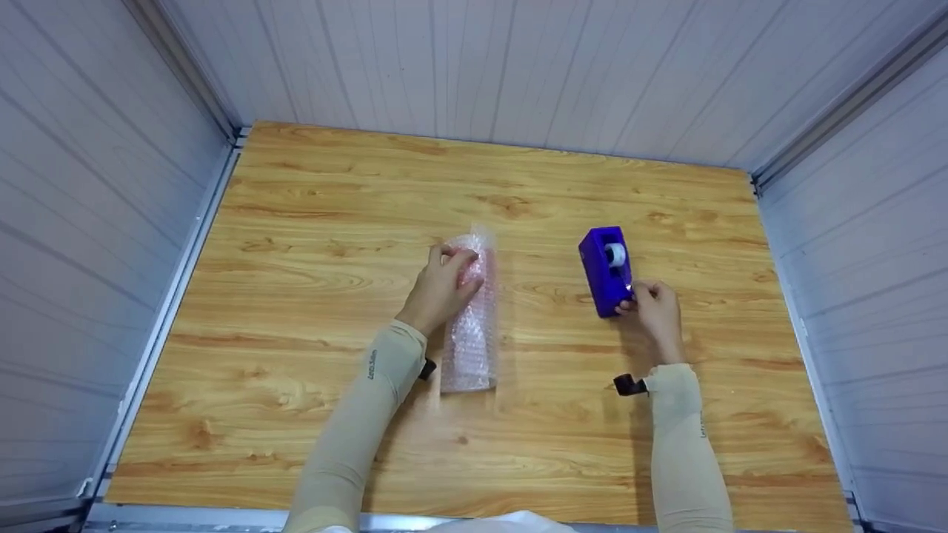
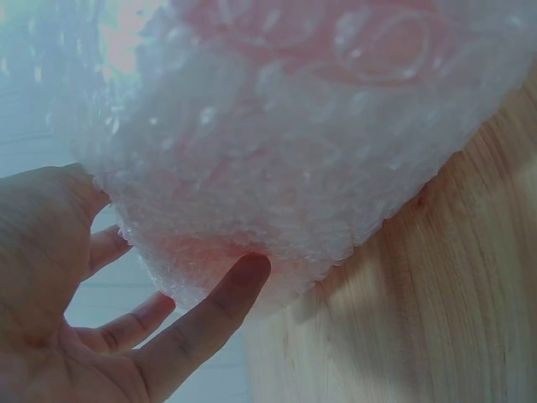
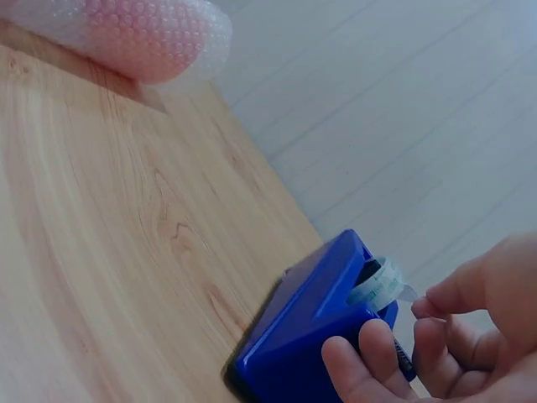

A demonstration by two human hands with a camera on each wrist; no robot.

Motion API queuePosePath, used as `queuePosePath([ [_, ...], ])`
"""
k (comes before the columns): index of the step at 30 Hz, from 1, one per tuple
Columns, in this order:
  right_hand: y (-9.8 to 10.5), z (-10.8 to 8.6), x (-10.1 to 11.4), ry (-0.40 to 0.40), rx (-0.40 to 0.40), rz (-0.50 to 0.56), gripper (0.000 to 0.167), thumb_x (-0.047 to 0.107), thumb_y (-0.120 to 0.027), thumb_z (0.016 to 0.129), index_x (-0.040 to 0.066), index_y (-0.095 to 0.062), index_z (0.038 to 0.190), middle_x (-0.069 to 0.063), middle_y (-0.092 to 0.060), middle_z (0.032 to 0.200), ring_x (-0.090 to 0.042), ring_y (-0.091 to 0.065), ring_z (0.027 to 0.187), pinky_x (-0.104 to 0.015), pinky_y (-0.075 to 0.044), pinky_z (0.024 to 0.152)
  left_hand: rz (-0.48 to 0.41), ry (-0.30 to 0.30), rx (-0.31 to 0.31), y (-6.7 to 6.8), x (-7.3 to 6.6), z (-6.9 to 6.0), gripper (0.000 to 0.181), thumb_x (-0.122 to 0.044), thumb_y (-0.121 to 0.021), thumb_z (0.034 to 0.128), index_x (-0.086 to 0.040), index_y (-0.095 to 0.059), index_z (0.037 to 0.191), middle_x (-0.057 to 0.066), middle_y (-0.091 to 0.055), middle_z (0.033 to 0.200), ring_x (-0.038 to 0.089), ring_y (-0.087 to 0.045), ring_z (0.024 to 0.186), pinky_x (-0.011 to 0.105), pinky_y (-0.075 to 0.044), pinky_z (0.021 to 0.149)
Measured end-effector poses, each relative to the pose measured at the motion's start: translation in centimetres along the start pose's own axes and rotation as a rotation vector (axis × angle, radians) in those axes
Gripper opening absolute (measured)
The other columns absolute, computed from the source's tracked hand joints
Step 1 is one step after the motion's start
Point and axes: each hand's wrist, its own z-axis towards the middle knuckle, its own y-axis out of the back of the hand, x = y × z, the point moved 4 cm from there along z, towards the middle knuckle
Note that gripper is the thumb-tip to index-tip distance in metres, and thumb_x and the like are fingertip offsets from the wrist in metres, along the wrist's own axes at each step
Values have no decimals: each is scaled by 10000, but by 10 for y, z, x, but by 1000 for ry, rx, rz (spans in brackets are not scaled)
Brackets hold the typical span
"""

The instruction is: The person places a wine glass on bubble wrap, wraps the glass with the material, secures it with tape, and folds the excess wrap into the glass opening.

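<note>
In the head view a bundle in clear bubble wrap (image 1: 470, 348) lies lengthwise on the wooden table, something pinkish showing through its far half. My left hand (image 1: 437, 292) holds this bundle near its far end, fingers bent and thumb against the wrap. To the right stands a blue tape dispenser (image 1: 598, 270) with a roll of tape (image 1: 615, 255) inside. At its near end, my right hand (image 1: 658, 311) pinches the loose end of the tape (image 3: 409, 294) between thumb and index finger. In the right wrist view its other fingers touch the dispenser's side.
The wood-grain table (image 1: 333, 437) is walled by white panels (image 1: 474, 66) at the back and both sides. A metal rail (image 1: 170, 296) runs along the left edge. A small black camera (image 1: 629, 384) sits at my right wrist.
</note>
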Motion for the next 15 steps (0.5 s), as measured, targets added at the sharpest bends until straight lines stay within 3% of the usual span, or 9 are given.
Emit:
queuePosePath([
  [6,-3,-2,-4,-59,-3,160,326,162,-453,1065,-121,-454,1227,-167,-492,1031,-182,-664,736,-394,-553,874,6,1,2,0,0,0,400,-300,-669,976,-153,-581,1337,183,-398,1346,279,-585,898,419,-526,788],
  [10,-3,-3,-4,-97,-15,171,300,169,-441,1062,-85,-460,1220,-153,-527,985,-186,-672,755,-385,-552,876,4,-4,4,-1,0,0,405,-312,-659,981,-153,-579,1345,188,-399,1346,266,-590,848,422,-533,770],
  [15,-5,-6,-6,-83,-46,197,248,153,-442,1057,-75,-476,1149,-148,-552,946,-188,-670,759,-379,-554,871,-1,1,5,-1,0,0,406,-317,-658,981,-151,-581,1344,192,-399,1347,272,-590,845,424,-532,769],
])
